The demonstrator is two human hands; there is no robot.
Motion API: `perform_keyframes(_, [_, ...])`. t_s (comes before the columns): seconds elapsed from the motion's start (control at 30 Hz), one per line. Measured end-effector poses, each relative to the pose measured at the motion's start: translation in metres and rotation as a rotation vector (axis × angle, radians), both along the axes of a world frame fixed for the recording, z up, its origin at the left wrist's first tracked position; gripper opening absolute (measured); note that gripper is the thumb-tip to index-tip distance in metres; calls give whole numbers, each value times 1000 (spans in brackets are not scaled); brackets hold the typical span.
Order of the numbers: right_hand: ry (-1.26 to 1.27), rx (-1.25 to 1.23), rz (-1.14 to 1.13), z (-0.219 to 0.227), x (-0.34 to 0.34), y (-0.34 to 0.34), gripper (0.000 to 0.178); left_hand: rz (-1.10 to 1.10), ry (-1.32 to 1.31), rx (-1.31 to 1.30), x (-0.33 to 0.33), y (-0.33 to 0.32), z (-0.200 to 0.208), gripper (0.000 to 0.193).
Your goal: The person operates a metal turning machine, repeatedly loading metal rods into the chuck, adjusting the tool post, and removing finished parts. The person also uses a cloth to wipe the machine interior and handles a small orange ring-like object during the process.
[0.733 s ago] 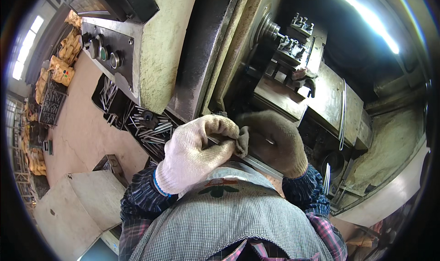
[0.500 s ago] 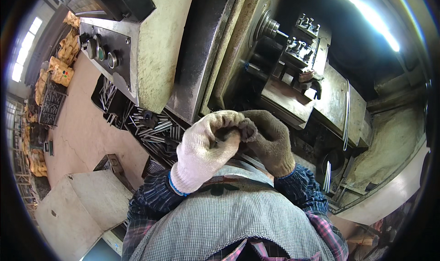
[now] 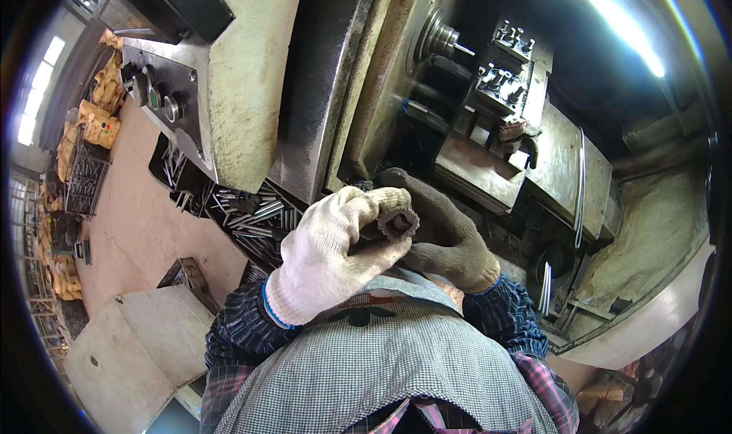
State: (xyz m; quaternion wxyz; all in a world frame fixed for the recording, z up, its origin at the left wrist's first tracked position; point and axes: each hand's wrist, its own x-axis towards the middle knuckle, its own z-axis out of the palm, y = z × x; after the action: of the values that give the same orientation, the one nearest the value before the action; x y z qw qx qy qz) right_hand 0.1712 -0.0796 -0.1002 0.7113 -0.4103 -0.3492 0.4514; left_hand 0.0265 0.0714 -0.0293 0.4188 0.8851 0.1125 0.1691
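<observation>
Fingers of the left hand (image 3: 316,255) curl round a grey rag (image 3: 400,224) at two o'clock; the right hand (image 3: 450,236), at the rag's three o'clock — grip hidden, cannot tell. Snug, even pressure should prevent slipping.

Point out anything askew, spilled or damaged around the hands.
The metal rods beyond the left hand lie jumbled, pointing different ways. The grey piece of cloth in that hand looks crumpled and ragged-edged, perhaps worn. The right hand looks darker-gloved than the left, perhaps from grime or shadow.
</observation>
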Motion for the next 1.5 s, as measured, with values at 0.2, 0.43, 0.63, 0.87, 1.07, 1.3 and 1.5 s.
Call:
perform_keyframes(0.2, [-12, -112, -48, 4, 18, 2, 45, -52, -136, -225, 8, 10, 5, 72])
perform_keyframes(0.43, [27, -170, 66, 9, 31, -6, 42, -33, -149, 154, 12, 17, 29, 38])
perform_keyframes(0.63, [-66, -248, 72, 23, 33, -4, 39, -82, -20, 356, 15, 18, 41, 34])
perform_keyframes(0.87, [-182, -209, 38, 19, 29, 0, 36, -126, -2, 516, 21, 16, 42, 30])
perform_keyframes(1.07, [-83, -293, 69, 21, 22, 6, 35, -156, -88, 710, 19, 22, 22, 24])
perform_keyframes(1.3, [-3, -273, 91, 28, 26, 9, 38, 5, -258, 605, 16, 19, 10, 31])
perform_keyframes(1.5, [171, -162, 74, 16, 27, 5, 43, 192, -495, 212, 8, 27, -4, 25])
